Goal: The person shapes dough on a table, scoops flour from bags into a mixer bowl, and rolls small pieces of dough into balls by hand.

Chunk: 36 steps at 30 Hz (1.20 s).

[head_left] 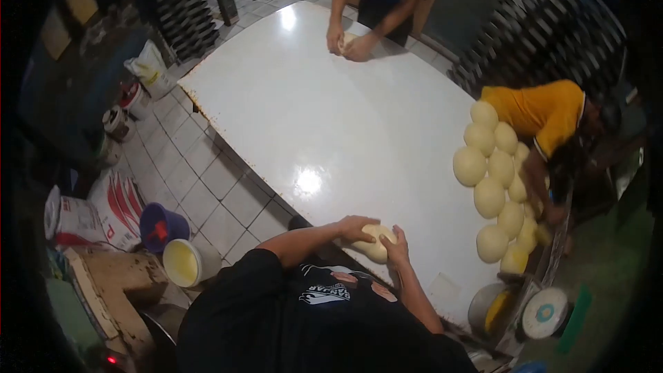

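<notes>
Both of my hands press on one pale lump of dough [373, 251] at the near edge of the white table [304, 124]. My left hand [356, 229] curves over its left side. On its right side is my right hand [395, 245], with thumb and fingers wrapped against the dough. The dough's underside is hidden. To the right, several smooth round dough balls [489, 197] sit close together along the table's right side.
Across the table, a co-worker's hands [351, 47] hold another dough piece. A person in a yellow shirt [535, 112] leans beside the dough balls. A metal pot [489, 305] and a round scale [545, 313] stand near right. Buckets [182, 263] and sacks [114, 211] lie left.
</notes>
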{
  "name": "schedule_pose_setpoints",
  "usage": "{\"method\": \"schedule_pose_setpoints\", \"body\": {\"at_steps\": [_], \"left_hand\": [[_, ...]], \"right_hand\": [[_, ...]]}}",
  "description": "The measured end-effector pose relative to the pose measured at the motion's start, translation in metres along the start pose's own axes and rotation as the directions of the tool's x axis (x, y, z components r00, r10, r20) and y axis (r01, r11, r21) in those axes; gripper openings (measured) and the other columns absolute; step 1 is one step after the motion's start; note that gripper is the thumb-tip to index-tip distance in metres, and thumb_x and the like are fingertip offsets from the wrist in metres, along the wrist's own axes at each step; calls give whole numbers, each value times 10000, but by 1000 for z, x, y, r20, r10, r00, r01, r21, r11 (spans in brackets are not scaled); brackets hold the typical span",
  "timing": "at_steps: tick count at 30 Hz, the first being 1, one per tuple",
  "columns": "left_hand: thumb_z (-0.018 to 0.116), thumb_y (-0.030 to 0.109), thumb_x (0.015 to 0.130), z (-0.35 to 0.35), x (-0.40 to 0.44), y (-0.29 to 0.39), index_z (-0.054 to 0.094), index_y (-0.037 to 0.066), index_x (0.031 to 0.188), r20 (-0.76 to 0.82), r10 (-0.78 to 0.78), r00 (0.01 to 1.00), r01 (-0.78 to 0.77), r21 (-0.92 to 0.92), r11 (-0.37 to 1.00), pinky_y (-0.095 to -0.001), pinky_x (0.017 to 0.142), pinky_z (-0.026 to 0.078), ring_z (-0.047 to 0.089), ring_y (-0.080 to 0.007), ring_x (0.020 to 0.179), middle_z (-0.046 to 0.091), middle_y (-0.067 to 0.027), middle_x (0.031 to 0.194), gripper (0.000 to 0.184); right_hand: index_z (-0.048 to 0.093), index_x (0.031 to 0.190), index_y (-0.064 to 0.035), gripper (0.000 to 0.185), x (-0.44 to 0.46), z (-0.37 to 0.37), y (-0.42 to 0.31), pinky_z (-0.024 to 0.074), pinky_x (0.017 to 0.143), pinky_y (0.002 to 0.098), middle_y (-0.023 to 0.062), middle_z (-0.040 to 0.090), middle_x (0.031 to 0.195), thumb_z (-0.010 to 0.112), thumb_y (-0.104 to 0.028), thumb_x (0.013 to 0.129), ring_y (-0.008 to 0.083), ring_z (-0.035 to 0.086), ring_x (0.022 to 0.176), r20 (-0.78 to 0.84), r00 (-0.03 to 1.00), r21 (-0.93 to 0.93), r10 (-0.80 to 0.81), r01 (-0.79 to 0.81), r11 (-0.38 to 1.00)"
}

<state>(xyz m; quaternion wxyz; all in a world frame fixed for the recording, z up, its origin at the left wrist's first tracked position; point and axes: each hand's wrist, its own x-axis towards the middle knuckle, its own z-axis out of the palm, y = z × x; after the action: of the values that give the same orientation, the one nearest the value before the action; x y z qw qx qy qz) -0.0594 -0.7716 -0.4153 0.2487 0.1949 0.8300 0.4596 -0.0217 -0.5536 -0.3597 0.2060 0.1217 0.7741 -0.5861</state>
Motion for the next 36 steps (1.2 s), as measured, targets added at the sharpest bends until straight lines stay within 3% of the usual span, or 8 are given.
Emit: {"method": "schedule_pose_setpoints", "body": {"at_steps": [6,11,16,21,28,30,32,36], "left_hand": [[770,415,832,-60,-15,-25,684,55,1248,216,-154,964,244,-493,835,-381,931,507,666,-280,1034,711,-156,1146,556],[770,258,880,-182,-36,-58,676,26,1203,-96,-154,983,25,-767,641,-343,867,529,653,-182,963,703,-100,1083,408],[726,173,931,-368,-41,-59,602,44,1291,-305,-233,923,-163,-861,482,-297,864,556,652,-137,989,680,-75,1126,401],[694,214,950,-509,12,-84,595,39,1282,-489,-121,864,-385,-796,467,-315,824,557,653,-161,974,670,-86,1118,389],[649,279,972,-569,117,-229,536,8,1355,-498,-326,803,-284,-802,525,-382,895,547,638,-228,1079,629,-149,1217,482],[646,351,961,-553,141,-285,505,14,1395,-799,-371,474,329,-229,916,-442,966,506,600,-328,1169,593,-210,1294,568],[656,417,933,-549,113,-224,442,39,1469,-742,-449,498,411,-255,875,-510,1097,391,462,-403,1340,482,-266,1436,690],[703,428,873,-545,111,-210,384,107,1534,-846,-25,532,470,271,840,-602,1176,216,284,-398,1471,333,-208,1582,801]], "right_hand": [[298,1538,-67,822,61,26,-27,498,1030,423,249,417,1516,771,-175,874,345,518,1308,144,981,-81,131,-120,989],[91,1594,-131,926,116,114,-196,545,963,395,230,452,1487,712,-103,907,319,588,1199,175,983,-135,52,-28,990],[27,1602,-137,924,178,190,-355,540,972,391,206,407,1525,659,-72,931,288,595,1176,24,944,75,-330,327,942],[177,1572,-25,833,203,216,-406,550,940,388,206,448,1484,696,-139,930,294,597,1191,-90,687,-271,-721,680,681],[428,1464,18,619,214,221,-291,546,871,324,177,589,1359,698,-163,936,217,665,1033,56,983,-241,-174,183,953],[488,1430,-1,564,206,213,-247,538,881,329,149,643,1301,696,-188,940,195,663,1019,55,994,-416,-94,109,903],[523,1410,-18,533,183,208,-231,533,887,335,120,665,1285,697,-204,942,177,653,1014,25,999,-401,42,-29,916],[525,1411,-19,525,155,207,-198,527,889,322,119,675,1273,689,-207,949,163,649,1011,-90,981,-290,174,-193,937]]}}
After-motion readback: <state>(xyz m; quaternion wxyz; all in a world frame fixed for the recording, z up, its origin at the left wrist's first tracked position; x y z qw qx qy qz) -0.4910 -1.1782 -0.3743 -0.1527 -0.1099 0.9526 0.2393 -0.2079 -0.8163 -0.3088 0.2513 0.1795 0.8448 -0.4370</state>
